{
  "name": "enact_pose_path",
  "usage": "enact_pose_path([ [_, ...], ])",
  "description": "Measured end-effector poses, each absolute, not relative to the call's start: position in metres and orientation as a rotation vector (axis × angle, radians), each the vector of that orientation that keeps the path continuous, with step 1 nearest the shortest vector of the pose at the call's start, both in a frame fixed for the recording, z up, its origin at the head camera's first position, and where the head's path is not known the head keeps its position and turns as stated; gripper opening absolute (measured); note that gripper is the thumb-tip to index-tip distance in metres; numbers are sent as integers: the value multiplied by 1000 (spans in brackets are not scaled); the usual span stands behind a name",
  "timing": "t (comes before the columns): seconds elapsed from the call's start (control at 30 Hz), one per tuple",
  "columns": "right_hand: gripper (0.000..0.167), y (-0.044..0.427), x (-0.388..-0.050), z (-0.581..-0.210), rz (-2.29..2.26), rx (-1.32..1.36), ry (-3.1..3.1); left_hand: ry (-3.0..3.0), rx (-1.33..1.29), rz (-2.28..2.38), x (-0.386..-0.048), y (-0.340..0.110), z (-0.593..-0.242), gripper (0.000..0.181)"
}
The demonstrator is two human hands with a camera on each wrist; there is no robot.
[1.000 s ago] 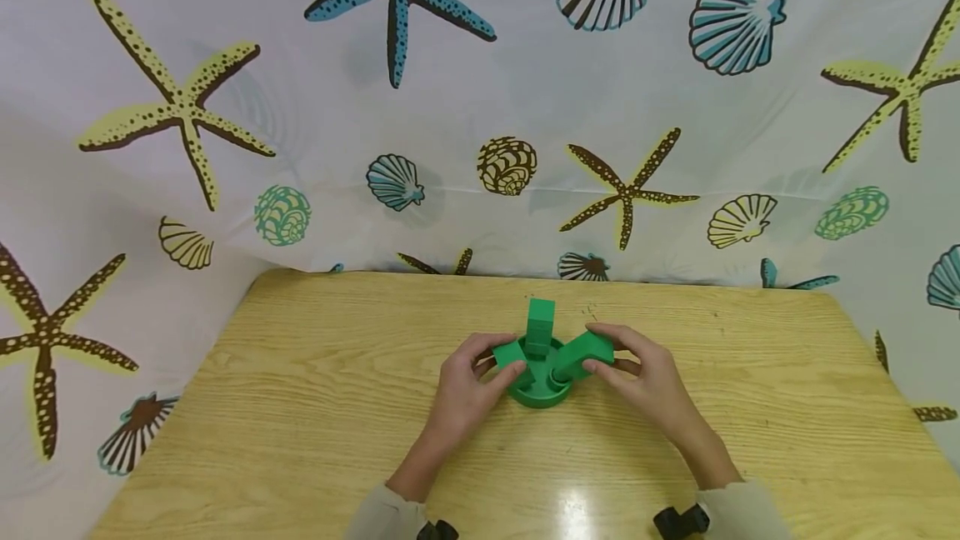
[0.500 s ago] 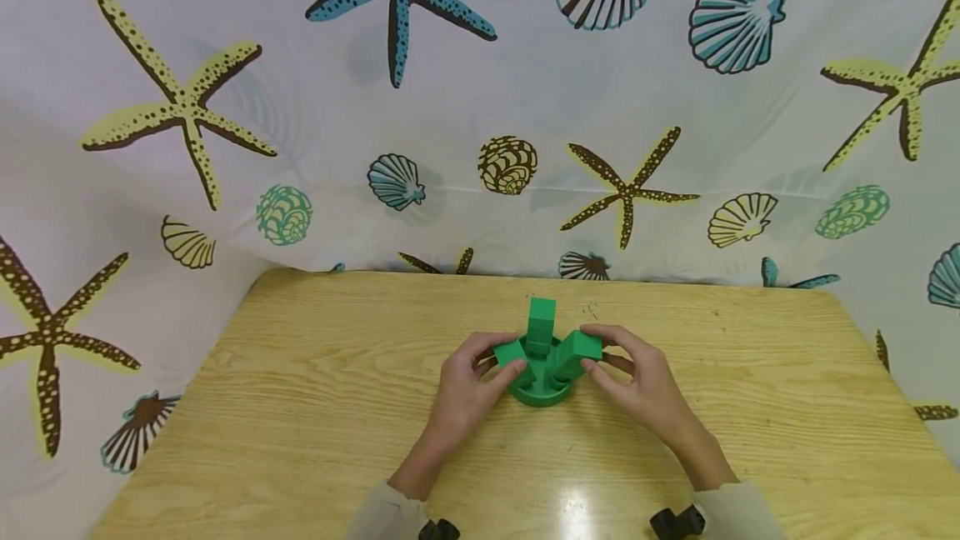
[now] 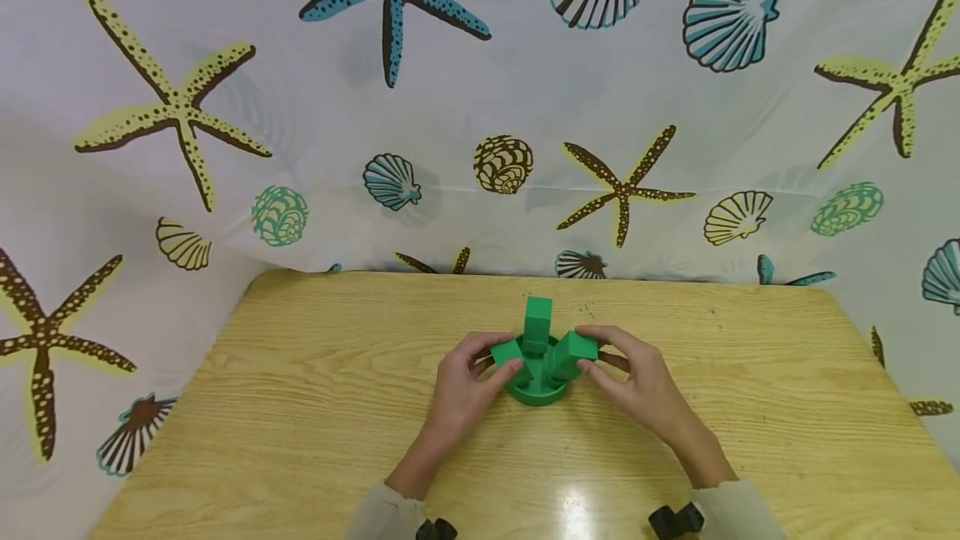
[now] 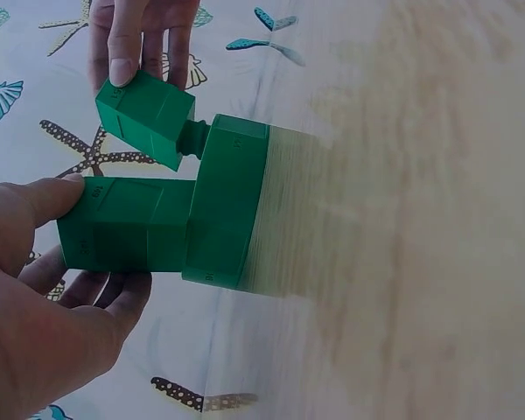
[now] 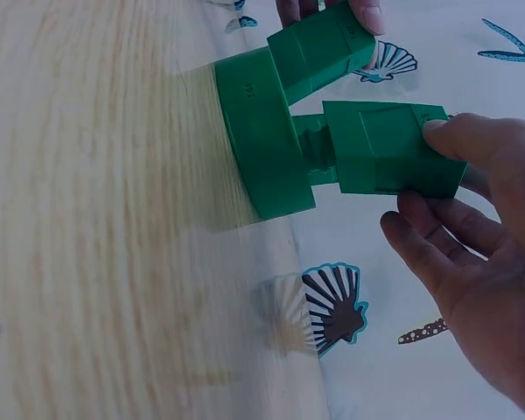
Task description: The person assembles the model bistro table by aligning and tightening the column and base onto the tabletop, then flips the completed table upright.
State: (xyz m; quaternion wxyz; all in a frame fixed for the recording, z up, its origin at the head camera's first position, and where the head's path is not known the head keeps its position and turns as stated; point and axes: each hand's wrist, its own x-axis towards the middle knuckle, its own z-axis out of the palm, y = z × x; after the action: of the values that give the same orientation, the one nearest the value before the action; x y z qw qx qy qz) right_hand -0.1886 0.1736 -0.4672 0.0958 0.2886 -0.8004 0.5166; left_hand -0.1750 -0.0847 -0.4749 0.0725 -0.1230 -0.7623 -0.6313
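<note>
A round green base (image 3: 537,399) sits on the table with green square-sided blocks standing up from it. My left hand (image 3: 459,390) pinches the left block (image 3: 507,351) between thumb and fingers; in the left wrist view this block (image 4: 127,223) meets the base (image 4: 232,197) closely. With thumb and fingertips my right hand (image 3: 641,377) grips the right block (image 3: 579,346), which leans slightly outward. The right wrist view shows this block (image 5: 381,149) apart from the base's rim, with a narrower ridged neck between them. Behind stands another block (image 3: 537,319), upright and untouched.
The wooden table (image 3: 322,407) spreads out around the base. A white cloth (image 3: 450,107) printed with starfish and shells hangs behind and along both sides. Dark wrist cameras (image 3: 675,521) sit by the light sleeves.
The right block has swung from a strong outward lean to nearly upright, mostly in the first half second. My right hand moved slightly left with it. The left hand keeps its hold.
</note>
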Motion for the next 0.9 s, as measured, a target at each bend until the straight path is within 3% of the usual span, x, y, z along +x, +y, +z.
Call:
enact_pose_path([
  [0.9, 43, 172, -187, -470, 1711, 803, -2424, -2290, -364, -1913, -175, -85, -475, 37],
])
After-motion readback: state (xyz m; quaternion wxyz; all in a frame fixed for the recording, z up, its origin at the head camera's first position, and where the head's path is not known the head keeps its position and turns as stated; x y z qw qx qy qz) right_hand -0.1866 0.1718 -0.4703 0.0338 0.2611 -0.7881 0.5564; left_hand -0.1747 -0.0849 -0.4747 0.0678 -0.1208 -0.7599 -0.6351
